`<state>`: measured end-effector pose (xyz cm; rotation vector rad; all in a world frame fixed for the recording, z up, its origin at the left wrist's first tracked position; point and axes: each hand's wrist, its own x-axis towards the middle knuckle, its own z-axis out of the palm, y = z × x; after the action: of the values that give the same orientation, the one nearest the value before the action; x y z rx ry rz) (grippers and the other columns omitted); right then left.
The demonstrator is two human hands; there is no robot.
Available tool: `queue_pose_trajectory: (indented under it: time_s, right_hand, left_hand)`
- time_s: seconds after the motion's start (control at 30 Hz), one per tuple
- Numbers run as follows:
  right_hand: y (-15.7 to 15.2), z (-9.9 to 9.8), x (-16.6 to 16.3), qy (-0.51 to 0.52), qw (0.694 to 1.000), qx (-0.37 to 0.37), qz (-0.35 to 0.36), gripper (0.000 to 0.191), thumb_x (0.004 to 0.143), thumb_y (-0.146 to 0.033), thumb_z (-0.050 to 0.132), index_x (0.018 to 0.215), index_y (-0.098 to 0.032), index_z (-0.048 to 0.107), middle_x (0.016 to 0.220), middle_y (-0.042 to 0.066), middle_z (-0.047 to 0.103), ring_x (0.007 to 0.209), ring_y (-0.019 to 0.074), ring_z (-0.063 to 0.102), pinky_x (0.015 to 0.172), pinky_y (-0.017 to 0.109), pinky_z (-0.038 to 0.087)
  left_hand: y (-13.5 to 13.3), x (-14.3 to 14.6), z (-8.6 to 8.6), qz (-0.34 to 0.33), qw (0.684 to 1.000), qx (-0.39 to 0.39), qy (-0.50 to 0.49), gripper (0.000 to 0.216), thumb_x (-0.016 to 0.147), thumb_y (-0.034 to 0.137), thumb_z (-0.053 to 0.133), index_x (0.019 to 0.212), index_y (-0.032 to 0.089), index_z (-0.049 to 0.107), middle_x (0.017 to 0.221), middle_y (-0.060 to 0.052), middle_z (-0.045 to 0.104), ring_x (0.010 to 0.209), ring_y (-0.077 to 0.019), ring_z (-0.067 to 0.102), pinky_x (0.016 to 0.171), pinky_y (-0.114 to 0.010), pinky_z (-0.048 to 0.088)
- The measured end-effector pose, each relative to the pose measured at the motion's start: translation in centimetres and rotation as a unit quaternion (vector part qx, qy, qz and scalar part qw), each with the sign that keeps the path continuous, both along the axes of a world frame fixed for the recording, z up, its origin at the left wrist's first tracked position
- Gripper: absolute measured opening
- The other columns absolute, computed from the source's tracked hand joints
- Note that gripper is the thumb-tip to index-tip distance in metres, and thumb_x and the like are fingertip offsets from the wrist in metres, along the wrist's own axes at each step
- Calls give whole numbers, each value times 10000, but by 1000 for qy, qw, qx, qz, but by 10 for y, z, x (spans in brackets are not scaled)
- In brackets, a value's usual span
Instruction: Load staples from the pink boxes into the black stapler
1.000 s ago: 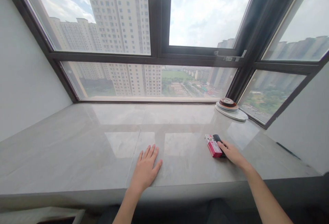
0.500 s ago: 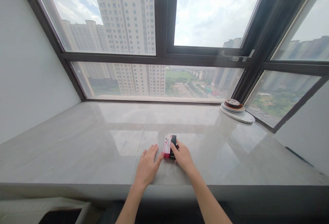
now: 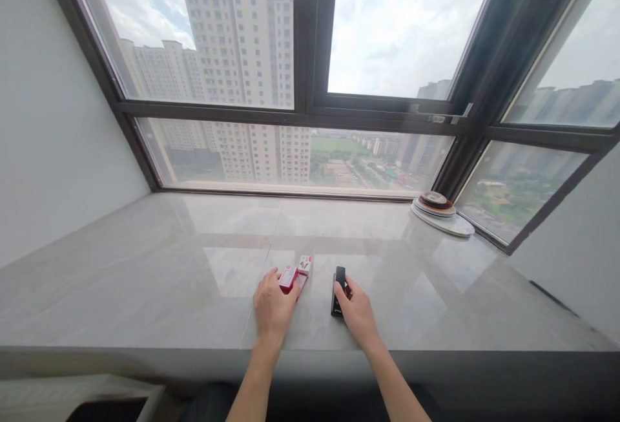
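My left hand (image 3: 274, 304) is closed round a small pink-and-white box (image 3: 289, 277), lifted and tilted at its fingertips. Just behind it, a white-and-pink piece of packaging (image 3: 305, 263) lies on the sill, partly hidden by the box and my thumb. Over to the right, a black stapler (image 3: 338, 306) stands lengthwise on the stone surface. My right hand (image 3: 357, 313) grips its right side, thumb on top and fingers mostly out of sight behind it. A gap of bare stone separates the stapler from the packaging.
A pale marbled windowsill (image 3: 159, 280) stretches wide, its front edge close to me. Stacked plates (image 3: 440, 214) sit in the far right corner. A dark-framed window (image 3: 310, 115) rises behind the sill. A thin dark strip (image 3: 553, 298) runs along the right wall.
My right hand has moved the stapler right and nearer, away from the packaging. My left hand, earlier resting flat with its thumb at the packaging, now holds the small box tilted up.
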<state>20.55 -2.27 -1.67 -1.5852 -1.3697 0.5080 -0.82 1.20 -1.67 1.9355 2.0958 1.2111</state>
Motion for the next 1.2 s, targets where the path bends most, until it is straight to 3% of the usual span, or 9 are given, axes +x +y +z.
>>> queue_pose_trajectory:
  time_s: [0.2, 0.37, 0.6, 0.77, 0.9, 1.0, 1.1, 1.2]
  right_hand:
    - [-5, 4, -2, 12, 1000, 2, 10, 457, 949, -571, 496, 1015, -171, 707, 757, 34, 663, 676, 195, 566, 634, 269, 395]
    - [-6, 7, -2, 12, 1000, -3, 8, 460, 944, -580, 501, 1002, -173, 708, 741, 35, 655, 672, 200, 563, 639, 273, 405]
    - [-6, 9, -3, 12, 1000, -2, 16, 466, 939, -598, 496, 965, -185, 712, 726, 33, 653, 658, 201, 569, 630, 273, 417]
    - [-5, 7, -2, 17, 1000, -2, 21, 480, 931, -603, 504, 999, -181, 722, 744, 37, 669, 649, 199, 572, 629, 273, 422]
    - [-5, 6, -2, 13, 1000, -1, 25, 477, 938, -594, 498, 1022, -184, 726, 753, 36, 670, 662, 199, 577, 636, 273, 423]
    - [-5, 4, -2, 13, 1000, 3, 22, 490, 931, -600, 501, 1012, -176, 732, 736, 36, 660, 659, 200, 576, 629, 276, 422]
    - [-4, 2, -1, 18, 1000, 0, 9, 517, 914, -599, 524, 1121, -167, 718, 722, 22, 641, 654, 198, 577, 635, 282, 428]
    - [-2, 0, 1, 34, 999, -7, -8, 614, 899, -588, 551, 1337, -163, 616, 734, -3, 617, 655, 191, 584, 657, 287, 442]
  left_hand:
    - [35, -64, 7, 90, 993, -47, 54, 422, 852, 451, 589, 1177, 184, 618, 1238, -130, 638, 1156, -326, 562, 960, -423, 438]
    - [42, -83, 14, 97, 993, -48, 51, 440, 874, 532, 558, 1126, 179, 629, 1169, -124, 649, 1099, -317, 578, 912, -404, 451]
    - [-5, -97, 12, 120, 992, 12, 40, 354, 887, 501, 566, 1092, 218, 620, 1238, -93, 652, 1133, -308, 571, 956, -400, 434]
    - [-37, -110, 3, 121, 990, 6, 73, 270, 836, 466, 616, 999, 250, 625, 1273, -74, 652, 1154, -325, 560, 1026, -456, 382]
    - [-31, -110, 2, 101, 991, -16, 82, 254, 837, 464, 623, 966, 245, 621, 1247, -75, 654, 1135, -311, 560, 1046, -451, 368]
    - [-17, -102, 10, 93, 992, -25, 84, 280, 863, 476, 605, 989, 226, 621, 1242, -96, 630, 1131, -316, 547, 1000, -445, 406]
    - [-8, -75, 22, 95, 991, -4, 91, 351, 887, 471, 598, 1119, 208, 613, 1308, -131, 560, 1213, -338, 493, 1005, -464, 411]
    - [-6, -31, 28, 24, 994, 16, 103, 332, 922, 492, 571, 1129, 238, 622, 1336, -121, 510, 1261, -324, 460, 1048, -464, 391]
